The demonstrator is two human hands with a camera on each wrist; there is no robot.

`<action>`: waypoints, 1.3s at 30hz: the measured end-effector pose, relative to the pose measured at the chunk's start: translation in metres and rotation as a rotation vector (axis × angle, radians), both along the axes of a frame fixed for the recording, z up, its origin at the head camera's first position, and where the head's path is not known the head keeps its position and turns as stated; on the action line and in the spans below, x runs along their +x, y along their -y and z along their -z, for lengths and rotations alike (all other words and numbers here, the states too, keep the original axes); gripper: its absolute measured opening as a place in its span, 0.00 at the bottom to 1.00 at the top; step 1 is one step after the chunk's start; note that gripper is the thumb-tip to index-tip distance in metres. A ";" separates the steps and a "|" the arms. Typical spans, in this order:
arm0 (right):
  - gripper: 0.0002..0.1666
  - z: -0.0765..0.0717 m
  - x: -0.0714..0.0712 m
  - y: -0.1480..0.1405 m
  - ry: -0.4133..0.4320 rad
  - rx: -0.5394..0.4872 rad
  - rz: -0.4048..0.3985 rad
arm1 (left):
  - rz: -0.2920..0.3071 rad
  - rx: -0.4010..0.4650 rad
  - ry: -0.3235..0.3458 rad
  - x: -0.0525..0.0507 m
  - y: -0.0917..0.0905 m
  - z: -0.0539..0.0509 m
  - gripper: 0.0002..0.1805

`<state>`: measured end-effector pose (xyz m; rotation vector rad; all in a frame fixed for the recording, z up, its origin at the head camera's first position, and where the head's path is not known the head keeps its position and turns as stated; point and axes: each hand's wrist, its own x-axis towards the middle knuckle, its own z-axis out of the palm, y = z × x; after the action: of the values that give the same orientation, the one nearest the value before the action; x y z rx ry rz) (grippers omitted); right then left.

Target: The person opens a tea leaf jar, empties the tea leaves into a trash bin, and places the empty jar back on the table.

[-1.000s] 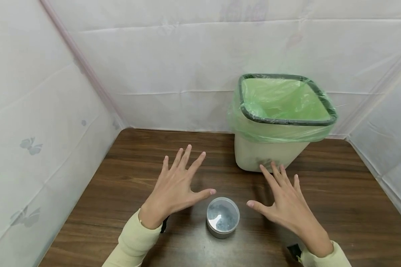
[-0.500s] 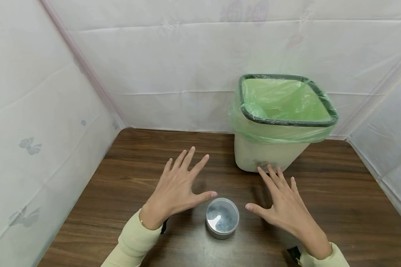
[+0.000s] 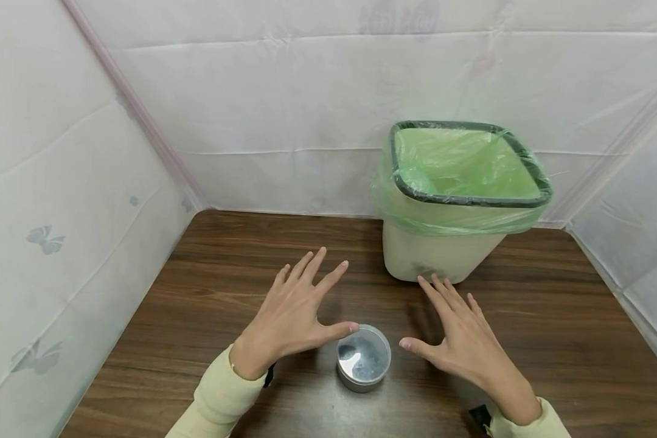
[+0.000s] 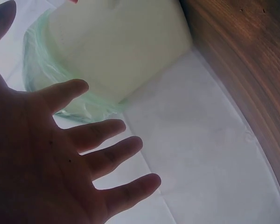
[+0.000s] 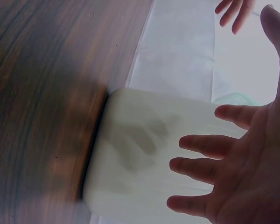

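A round silver tin (image 3: pixel 364 359) with a clear-looking top stands on the wooden table between both hands. My left hand (image 3: pixel 290 319) hovers left of it, fingers spread and straight, the thumb tip overlapping the tin's far edge in the head view; touching cannot be told. On the other side my right hand (image 3: pixel 462 334) is held with fingers extended, its thumb a small gap from the tin. Neither hand holds anything. The left wrist view shows the left palm (image 4: pixel 42 154) and spread fingers; the right wrist view shows the right palm (image 5: pixel 256 163) before the bin.
A cream bin (image 3: pixel 432 249) lined with a green plastic bag (image 3: pixel 471 219) stands at the back right, beyond my right fingertips. The brown wooden table (image 3: pixel 197 304) meets white sheeting walls (image 3: pixel 285 109) at the back and sides.
Both hands have drifted slightly inward and nearer the tin, the left rightward and the right leftward. The tin and the bin stay in place.
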<state>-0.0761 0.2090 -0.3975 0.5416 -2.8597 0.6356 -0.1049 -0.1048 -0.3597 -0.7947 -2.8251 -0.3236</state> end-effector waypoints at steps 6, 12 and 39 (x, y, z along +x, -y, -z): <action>0.64 0.002 0.001 0.000 -0.013 -0.002 -0.012 | 0.028 0.006 -0.018 0.001 -0.001 0.001 0.53; 0.63 0.003 0.000 0.000 -0.024 0.005 -0.029 | 0.039 0.011 -0.027 0.003 -0.002 0.003 0.53; 0.64 0.010 0.007 -0.001 0.012 -0.005 -0.067 | 0.136 -0.014 0.004 0.006 -0.014 0.005 0.51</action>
<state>-0.0693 0.2105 -0.4078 0.6370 -2.8615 0.6582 -0.0987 -0.0907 -0.3643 -0.9934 -2.7856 -0.3253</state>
